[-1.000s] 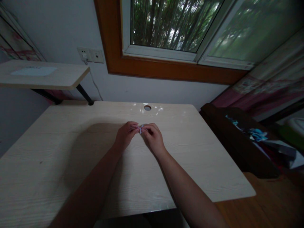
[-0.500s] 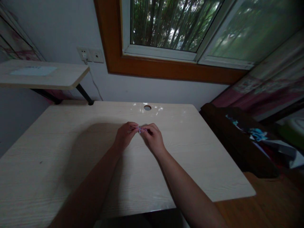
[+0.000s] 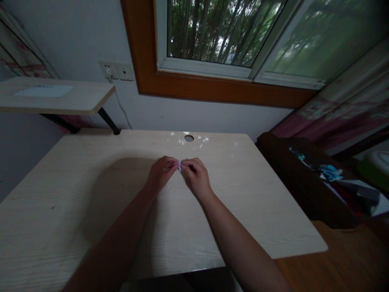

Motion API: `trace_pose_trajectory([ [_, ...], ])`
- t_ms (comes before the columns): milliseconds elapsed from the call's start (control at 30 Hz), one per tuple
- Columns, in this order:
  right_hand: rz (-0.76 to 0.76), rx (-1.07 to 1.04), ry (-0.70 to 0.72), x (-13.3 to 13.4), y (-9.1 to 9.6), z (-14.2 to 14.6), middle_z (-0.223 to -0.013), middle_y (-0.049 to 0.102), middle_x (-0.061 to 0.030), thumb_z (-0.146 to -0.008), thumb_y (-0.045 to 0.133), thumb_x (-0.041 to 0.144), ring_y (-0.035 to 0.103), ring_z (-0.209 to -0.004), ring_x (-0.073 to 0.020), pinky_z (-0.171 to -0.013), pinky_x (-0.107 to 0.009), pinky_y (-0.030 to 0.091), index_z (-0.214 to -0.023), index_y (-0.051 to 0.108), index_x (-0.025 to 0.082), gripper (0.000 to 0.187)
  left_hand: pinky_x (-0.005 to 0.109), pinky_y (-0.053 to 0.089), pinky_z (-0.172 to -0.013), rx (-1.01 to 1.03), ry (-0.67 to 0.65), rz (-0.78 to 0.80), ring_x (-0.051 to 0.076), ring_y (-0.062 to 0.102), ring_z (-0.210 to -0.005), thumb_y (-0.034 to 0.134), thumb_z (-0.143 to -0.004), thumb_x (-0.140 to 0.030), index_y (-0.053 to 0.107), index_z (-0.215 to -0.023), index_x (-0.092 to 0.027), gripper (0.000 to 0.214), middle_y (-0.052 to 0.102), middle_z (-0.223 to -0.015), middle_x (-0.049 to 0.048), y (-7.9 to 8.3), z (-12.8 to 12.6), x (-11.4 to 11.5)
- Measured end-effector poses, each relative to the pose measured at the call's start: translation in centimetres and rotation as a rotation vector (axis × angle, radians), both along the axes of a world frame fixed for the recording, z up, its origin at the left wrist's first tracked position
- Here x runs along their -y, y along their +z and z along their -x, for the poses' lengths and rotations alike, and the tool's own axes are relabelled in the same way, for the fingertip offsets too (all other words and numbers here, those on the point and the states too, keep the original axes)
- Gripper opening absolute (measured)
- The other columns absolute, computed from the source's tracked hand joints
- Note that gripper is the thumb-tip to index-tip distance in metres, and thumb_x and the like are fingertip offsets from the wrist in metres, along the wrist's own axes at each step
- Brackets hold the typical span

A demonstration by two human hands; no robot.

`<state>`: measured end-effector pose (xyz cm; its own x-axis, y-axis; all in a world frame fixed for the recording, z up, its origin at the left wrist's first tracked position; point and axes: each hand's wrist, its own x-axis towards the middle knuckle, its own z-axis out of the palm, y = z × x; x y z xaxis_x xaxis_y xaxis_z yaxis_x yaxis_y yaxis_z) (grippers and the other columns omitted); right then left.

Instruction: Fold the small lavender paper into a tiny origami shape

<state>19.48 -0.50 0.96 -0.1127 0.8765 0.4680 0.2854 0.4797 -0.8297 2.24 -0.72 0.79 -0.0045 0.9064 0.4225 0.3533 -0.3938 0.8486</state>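
Between my fingertips is a small pale-purple item [image 3: 180, 165], thin and light; its exact kind is too small to make out. My left hand [image 3: 159, 172] pinches its left side between thumb and fingers. From the other side my right hand [image 3: 197, 173] grips it in the same closed way, the two sets of fingertips almost meeting. Both hands are over the far middle of the pale wood-grain desk [image 3: 258, 211]. Most of the item is hidden by the fingers.
A round cable hole [image 3: 189, 138] lies beyond my hands near the desk's back edge. At the left stands a raised shelf [image 3: 85, 97] on black legs. Wall sockets [image 3: 116, 70] hold a plug with a white cord. A dark cabinet [image 3: 298, 174] with crumpled items is at the right.
The fingertips have shifted very slightly, and a bit more of the pale item shows upright between them. The arms and the rest stay as they were.
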Motion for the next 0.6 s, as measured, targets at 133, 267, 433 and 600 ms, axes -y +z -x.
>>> trace_pose_trajectory([
  [133,0.013,-0.007,-0.010,0.08,0.24,-0.01,-0.090,0.067,-0.0039,-0.090,0.063,0.029,0.061,-0.087,-0.0200,-0.078,-0.034,0.048,-0.094,0.073,0.026,0.011,0.033,0.058,-0.080,0.014,0.006,0.016,0.018,0.070,-0.082,0.069,-0.082,-0.028,0.067,-0.093,-0.023,0.012,0.072,-0.093,0.0036,-0.01,0.07,0.04],
  [267,0.040,-0.023,-0.035,0.03,0.34,-0.11,-0.089,0.066,-0.0032,-0.091,0.061,0.028,0.061,-0.085,-0.0193,-0.079,-0.033,0.047,-0.094,0.073,0.025,0.012,0.032,0.058,-0.080,0.026,-0.006,0.003,0.018,0.070,-0.082,0.069,-0.083,-0.029,0.067,-0.094,-0.023,0.013,0.072,-0.093,0.0036,-0.34,0.16,-0.07],
  [433,0.082,-0.075,-0.052,-0.23,0.01,-0.29,-0.087,0.064,-0.0033,-0.091,0.060,0.032,0.060,-0.082,-0.0184,-0.076,-0.032,0.047,-0.094,0.072,0.023,0.015,0.032,0.058,-0.081,0.017,-0.002,0.012,0.018,0.070,-0.083,0.068,-0.083,-0.027,0.067,-0.094,-0.023,0.012,0.072,-0.093,0.0038,-0.38,0.21,-0.06],
  [600,0.157,-0.197,-0.046,-0.41,-0.42,-0.17,-0.085,0.063,-0.0028,-0.093,0.057,0.037,0.058,-0.073,-0.0160,-0.070,-0.030,0.048,-0.096,0.071,0.022,0.021,0.032,0.058,-0.082,0.113,0.011,0.060,0.018,0.071,-0.085,0.070,-0.081,-0.030,0.066,-0.095,-0.022,0.017,0.073,-0.094,0.0042,-0.67,0.22,-0.23],
])
